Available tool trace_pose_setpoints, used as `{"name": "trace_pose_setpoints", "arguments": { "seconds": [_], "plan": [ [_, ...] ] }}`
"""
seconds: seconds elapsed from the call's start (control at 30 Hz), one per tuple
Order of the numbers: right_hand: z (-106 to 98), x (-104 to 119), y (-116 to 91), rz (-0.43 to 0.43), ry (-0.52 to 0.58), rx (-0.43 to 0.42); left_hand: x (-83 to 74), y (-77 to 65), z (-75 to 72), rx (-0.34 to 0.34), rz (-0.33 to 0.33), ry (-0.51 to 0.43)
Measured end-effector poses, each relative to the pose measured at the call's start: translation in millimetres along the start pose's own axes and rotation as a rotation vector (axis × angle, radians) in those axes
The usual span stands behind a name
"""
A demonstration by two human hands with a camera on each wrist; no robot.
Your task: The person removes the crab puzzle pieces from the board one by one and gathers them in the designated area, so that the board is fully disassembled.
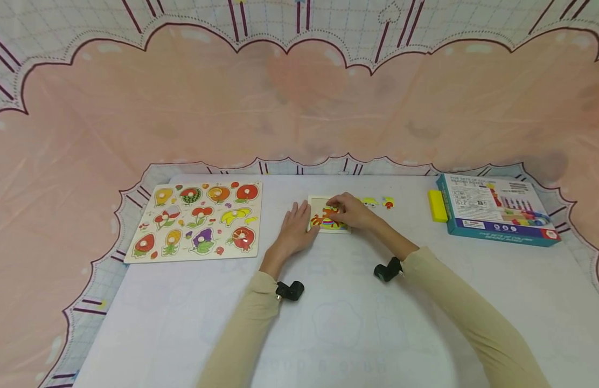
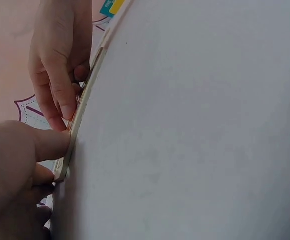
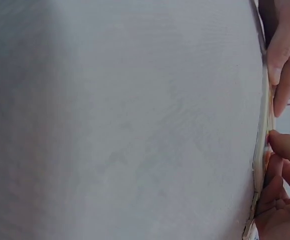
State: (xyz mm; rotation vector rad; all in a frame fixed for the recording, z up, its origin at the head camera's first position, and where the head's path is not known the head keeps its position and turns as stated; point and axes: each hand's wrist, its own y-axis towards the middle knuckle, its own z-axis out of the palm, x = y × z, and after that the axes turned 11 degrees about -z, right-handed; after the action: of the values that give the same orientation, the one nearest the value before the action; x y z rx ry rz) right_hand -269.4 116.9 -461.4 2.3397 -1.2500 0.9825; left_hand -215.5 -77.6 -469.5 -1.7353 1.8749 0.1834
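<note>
A small wooden puzzle board (image 1: 319, 202) with a pale frame and an orange, rainbow-striped picture lies on the white table. My left hand (image 1: 294, 229) rests along its left side, fingers extended and thumb at the lower edge. In the left wrist view, that thumb (image 2: 52, 145) touches the board's rim. Over the board's right part, my right hand (image 1: 353, 211) bends its fingers down and pinches an orange puzzle piece (image 1: 330, 212), partly hidden by the fingertips. Just beyond the right hand lie a yellow-green puzzle piece (image 1: 369, 202) and a red-and-yellow one (image 1: 388, 202).
A larger fruit puzzle board (image 1: 214, 221) lies at the left of the table. At the right are a teal-sided box (image 1: 498, 210) and a yellow block (image 1: 437, 206) against its left side. A scallop-patterned cloth (image 1: 299, 108) spreads behind the table (image 1: 338, 323).
</note>
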Motion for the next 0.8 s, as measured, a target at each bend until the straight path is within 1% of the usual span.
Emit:
{"name": "trace_pose_setpoints", "arguments": {
  "seconds": [0.17, 0.37, 0.57, 0.8],
  "plan": [
    [-0.3, 0.5, 0.1, 0.002, 0.001, 0.006, 1.5, 0.4, 0.5, 0.027, 0.006, 0.039],
    [-0.9, 0.1, 2.0, 0.009, 0.007, 0.012, 0.8, 1.8, 2.6, 0.06, -0.011, 0.065],
    [-0.9, 1.3, 2.8, -0.005, 0.003, 0.015, -0.2, 2.3, 4.9, 0.061, -0.02, 0.106],
    [-0.2, 1.9, 2.3, -0.032, -0.018, 0.0, -3.0, -0.3, 3.9, 0.071, -0.032, 0.103]
  ]
}}
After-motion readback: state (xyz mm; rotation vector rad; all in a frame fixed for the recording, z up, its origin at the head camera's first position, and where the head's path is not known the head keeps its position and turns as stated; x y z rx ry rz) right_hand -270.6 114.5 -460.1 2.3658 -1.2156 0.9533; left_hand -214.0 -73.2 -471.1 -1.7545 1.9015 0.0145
